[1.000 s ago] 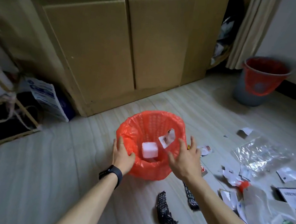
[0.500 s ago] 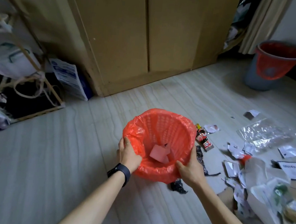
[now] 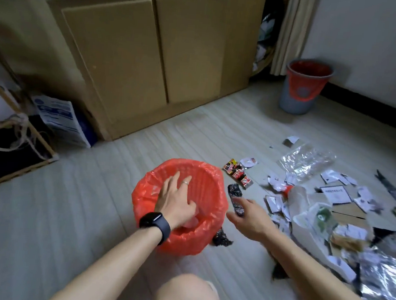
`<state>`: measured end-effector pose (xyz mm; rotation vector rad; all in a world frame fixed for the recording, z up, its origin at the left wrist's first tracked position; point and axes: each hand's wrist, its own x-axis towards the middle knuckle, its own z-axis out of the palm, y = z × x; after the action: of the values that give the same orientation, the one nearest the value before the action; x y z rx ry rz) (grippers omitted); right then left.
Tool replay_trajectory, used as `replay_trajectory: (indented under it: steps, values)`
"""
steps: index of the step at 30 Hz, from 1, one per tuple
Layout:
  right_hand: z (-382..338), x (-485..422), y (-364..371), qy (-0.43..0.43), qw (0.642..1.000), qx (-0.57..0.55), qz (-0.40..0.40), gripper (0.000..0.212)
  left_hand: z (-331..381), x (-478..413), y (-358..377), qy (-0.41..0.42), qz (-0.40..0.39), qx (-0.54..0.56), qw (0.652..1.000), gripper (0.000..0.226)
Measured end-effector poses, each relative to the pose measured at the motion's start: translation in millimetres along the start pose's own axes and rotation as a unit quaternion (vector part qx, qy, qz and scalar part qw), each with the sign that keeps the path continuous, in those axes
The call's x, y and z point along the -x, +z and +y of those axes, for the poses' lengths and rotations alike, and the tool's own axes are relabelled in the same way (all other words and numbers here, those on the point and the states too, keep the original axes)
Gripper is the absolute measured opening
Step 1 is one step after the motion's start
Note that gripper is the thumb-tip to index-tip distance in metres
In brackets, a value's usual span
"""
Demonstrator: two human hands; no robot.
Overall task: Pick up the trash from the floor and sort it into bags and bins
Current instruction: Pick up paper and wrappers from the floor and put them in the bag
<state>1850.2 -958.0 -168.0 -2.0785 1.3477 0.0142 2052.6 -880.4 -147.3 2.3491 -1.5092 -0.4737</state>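
My left hand lies spread inside the red-lined bin, holding nothing; my right hand, fingers loosely straight and empty, reaches for the black wrapper just beyond its fingertips; I should pinch it whole, then drop it leftward into the bin.

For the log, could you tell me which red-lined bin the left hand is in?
The near bin, fully red, holds the left hand; the grey bin stands by the curtain.
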Motion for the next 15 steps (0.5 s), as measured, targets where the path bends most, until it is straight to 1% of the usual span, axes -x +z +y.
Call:
replay_trajectory:
  steps: [2,4,6,8,11,15]
  values:
    - [18.4,9.6,-34.0,-0.012,0.995,0.095,-0.011,0.058,42.1,-14.5,-3.8,0.094,-0.018,-0.048,0.994,0.072]
    - [36.6,20.2,-68.8,-0.022,0.984,0.176,-0.010,0.057,83.2,-25.5,-4.6,0.163,-0.034,-0.081,0.983,0.067]
    - [64.8,36.0,-106.1,-0.008,0.977,0.213,0.013,0.055,128.8,-38.5,6.2,0.221,-0.051,-0.088,0.970,0.061]
    - [100.7,49.5,-134.4,0.028,0.978,0.202,0.048,0.053,169.2,-47.8,25.7,0.258,-0.080,-0.104,0.957,0.058]
    - [162.5,69.0,-152.6,0.105,0.981,0.139,0.089,0.055,216.4,-54.2,61.2,0.282,-0.143,-0.157,0.936,0.057]
    - [236.5,91.5,-130.4,0.175,0.978,0.062,0.091,0.055,250.1,-51.6,114.6,0.332,-0.173,-0.228,0.899,0.050]
